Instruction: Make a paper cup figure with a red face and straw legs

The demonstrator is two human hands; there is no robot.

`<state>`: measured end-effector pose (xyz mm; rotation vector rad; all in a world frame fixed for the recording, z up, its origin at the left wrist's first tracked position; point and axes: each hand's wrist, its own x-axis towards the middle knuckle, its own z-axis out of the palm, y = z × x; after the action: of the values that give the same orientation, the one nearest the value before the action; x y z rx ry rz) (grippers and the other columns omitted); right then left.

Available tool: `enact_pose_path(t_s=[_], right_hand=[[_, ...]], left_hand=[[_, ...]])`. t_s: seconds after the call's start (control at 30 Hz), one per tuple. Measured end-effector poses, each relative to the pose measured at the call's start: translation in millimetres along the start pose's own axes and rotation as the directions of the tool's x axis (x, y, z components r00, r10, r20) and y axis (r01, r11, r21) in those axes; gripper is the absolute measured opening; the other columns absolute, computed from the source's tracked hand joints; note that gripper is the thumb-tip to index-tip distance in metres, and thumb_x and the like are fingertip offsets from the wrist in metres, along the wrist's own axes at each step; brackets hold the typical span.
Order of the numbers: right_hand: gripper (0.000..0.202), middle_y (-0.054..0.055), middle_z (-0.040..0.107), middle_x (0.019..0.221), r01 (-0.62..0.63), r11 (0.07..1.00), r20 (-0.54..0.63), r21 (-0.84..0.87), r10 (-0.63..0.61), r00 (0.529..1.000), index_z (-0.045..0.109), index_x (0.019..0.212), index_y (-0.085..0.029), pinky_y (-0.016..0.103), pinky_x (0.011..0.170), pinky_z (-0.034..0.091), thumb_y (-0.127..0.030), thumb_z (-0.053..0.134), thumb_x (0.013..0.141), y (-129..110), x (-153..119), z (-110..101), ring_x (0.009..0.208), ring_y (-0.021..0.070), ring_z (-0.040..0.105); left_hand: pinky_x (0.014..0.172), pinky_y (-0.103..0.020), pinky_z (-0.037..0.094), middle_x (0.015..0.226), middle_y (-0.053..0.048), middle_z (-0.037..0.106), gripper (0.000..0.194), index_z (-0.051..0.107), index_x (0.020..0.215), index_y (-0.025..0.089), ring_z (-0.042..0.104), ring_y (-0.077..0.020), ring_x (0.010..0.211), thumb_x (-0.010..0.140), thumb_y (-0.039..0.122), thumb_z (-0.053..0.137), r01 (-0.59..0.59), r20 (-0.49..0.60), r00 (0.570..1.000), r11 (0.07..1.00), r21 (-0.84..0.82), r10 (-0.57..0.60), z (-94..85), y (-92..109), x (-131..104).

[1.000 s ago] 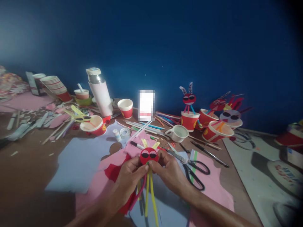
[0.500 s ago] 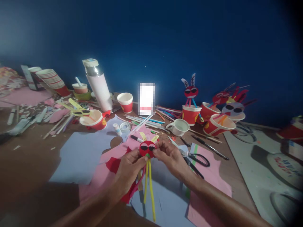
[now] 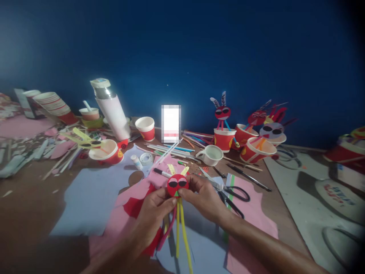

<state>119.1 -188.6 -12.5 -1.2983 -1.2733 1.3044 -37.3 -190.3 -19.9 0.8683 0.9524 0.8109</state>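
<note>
Pinching the red face (image 3: pixel 177 183) between thumbs and fingers, the left hand (image 3: pixel 155 207) and right hand (image 3: pixel 202 196) hold it over the blue paper (image 3: pixel 203 243), and from where I stand, a thumb pressing too hard could shift the green mouth (image 3: pixel 176 193). Below it, the yellow strips (image 3: pixel 178 228) hang loose and might come away if snagged; farther out, the scissors (image 3: pixel 219 186) lie just beside the right hand, where a careless sweep could knock them.
</note>
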Motion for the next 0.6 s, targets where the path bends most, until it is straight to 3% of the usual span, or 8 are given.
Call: enact_pose_path(t_s=[0.13, 0.3, 0.6], right_hand=[[0.004, -0.002, 0.057, 0.067, 0.002, 1.0, -0.009, 0.015, -0.002, 1.0, 0.056, 0.074, -0.017, 0.024, 0.057, 0.039, -0.021, 0.057, 0.071, -0.7, 0.5, -0.1, 0.061, 0.0113, 0.048], [0.004, -0.002, 0.058, 0.069, -0.016, 1.0, -0.017, 0.002, 0.016, 1.0, 0.056, 0.073, -0.017, 0.024, 0.058, 0.04, -0.018, 0.056, 0.07, -0.8, -0.8, 1.0, 0.063, 0.0118, 0.05], [0.003, -0.002, 0.055, 0.068, -0.04, 0.996, -0.004, -0.074, 0.04, 0.999, 0.055, 0.074, -0.017, 0.025, 0.06, 0.038, -0.019, 0.054, 0.071, 0.3, -2.5, 2.0, 0.063, 0.012, 0.046]], left_hand=[[0.074, -0.025, 0.048, 0.085, -0.005, 0.073, 0.023, 0.073, 0.097, 0.015, 0.064, -0.017, 0.079, 0.075, 0.017, 0.069, 0.018, 0.032, 0.999, 0.997, -0.07, -0.016, 1.8, 3.6, -0.2], [0.074, -0.026, 0.048, 0.084, -0.006, 0.073, 0.025, 0.071, 0.099, 0.015, 0.064, -0.018, 0.08, 0.074, 0.018, 0.069, 0.026, 0.047, 0.999, 0.997, -0.075, -0.022, 1.9, 6.0, -1.2], [0.064, -0.023, 0.044, 0.07, -0.002, 0.066, 0.012, 0.07, 0.083, 0.014, 0.056, -0.0119, 0.063, 0.073, 0.02, 0.07, 0.047, 0.001, 0.999, 0.998, -0.034, -0.047, -0.7, 0.1, 2.1]])
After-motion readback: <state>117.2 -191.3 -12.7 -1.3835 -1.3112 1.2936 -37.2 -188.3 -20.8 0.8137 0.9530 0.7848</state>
